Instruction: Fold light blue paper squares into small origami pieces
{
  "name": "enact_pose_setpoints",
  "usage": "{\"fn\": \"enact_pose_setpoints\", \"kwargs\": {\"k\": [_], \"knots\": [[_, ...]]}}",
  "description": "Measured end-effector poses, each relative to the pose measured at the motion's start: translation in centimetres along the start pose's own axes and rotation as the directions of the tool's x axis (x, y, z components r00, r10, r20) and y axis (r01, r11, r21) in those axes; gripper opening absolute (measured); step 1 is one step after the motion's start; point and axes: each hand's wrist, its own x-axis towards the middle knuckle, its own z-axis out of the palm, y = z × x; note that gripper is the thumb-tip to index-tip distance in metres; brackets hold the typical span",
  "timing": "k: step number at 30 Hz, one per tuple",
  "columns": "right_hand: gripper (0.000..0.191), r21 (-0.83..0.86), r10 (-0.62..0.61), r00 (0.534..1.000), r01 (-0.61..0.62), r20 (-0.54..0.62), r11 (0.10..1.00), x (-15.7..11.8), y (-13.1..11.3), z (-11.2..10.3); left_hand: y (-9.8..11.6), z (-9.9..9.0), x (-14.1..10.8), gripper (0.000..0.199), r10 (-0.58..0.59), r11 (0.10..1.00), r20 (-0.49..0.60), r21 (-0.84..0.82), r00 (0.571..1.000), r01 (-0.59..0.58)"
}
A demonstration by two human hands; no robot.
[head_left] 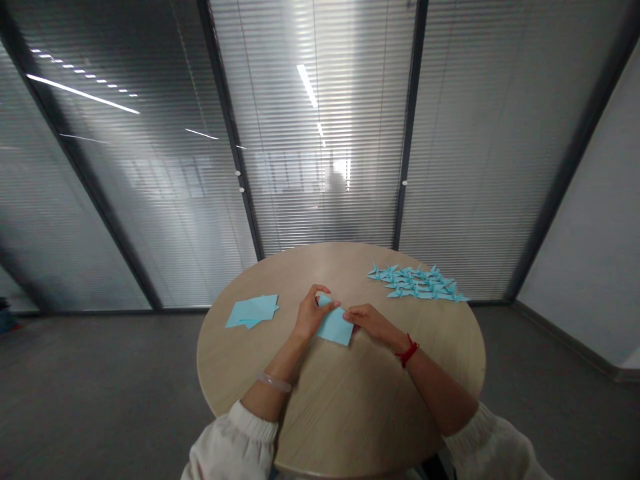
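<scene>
A light-blue sheet of origami paper [336,328] is held between my two hands above the middle of the round table. Its left and upper edge is pinched by my left hand [311,312], the thumb lying over the paper. My right hand [367,319] grips the sheet's right edge, with thumb and index finger together there. Part of the paper's upper edge is hidden by my fingers. To the left of my left hand lie several loose blue paper sheets [253,311], overlapping unevenly. Beyond my right hand, folded blue paper cranes [420,283] sit close together in rows.
The round wooden table [345,413] has its curved far edge near a glass partition with blinds [325,220]. A white wall [595,253] stands at the right. Grey floor [125,387] surrounds the table.
</scene>
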Motion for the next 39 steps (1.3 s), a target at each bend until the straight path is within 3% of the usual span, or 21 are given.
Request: {"fn": "enact_pose_setpoints", "kwargs": {"k": [7,14,19,24,30,39], "knots": [[0.040,-0.137,-0.063,0.990,0.045,-0.126,0.990,0.2,-0.2,0.3,0.3,0.3,-0.3,0.038,0.021,0.996,0.056,0.085,0.998,-0.025],[0.041,-0.220,-0.117,0.979,0.079,-0.166,0.972,-0.1,-0.6,0.1,1.0,0.3,-0.4,0.042,-0.045,0.999,0.066,0.004,0.997,0.045],[0.037,-0.140,-0.080,0.985,0.058,-0.155,0.988,0.1,-0.4,0.1,0.7,0.1,0.1,0.035,-0.070,0.997,-0.013,-0.009,0.997,0.070],[0.038,-0.215,-0.102,0.986,0.072,-0.131,0.974,0.1,-0.5,-0.4,0.8,-0.2,0.2,0.033,-0.098,0.995,-0.037,-0.037,0.995,0.097],[0.037,-0.112,-0.053,0.982,0.033,-0.182,0.993,0.1,-0.9,-0.2,1.0,-0.3,0.0,0.046,-0.163,0.960,0.034,-0.224,0.986,0.167],[0.036,-0.179,-0.065,0.976,0.028,-0.208,0.983,0.0,-0.6,-0.5,1.0,-0.4,-0.1,0.050,-0.194,0.884,0.132,-0.405,0.972,0.231]]}}
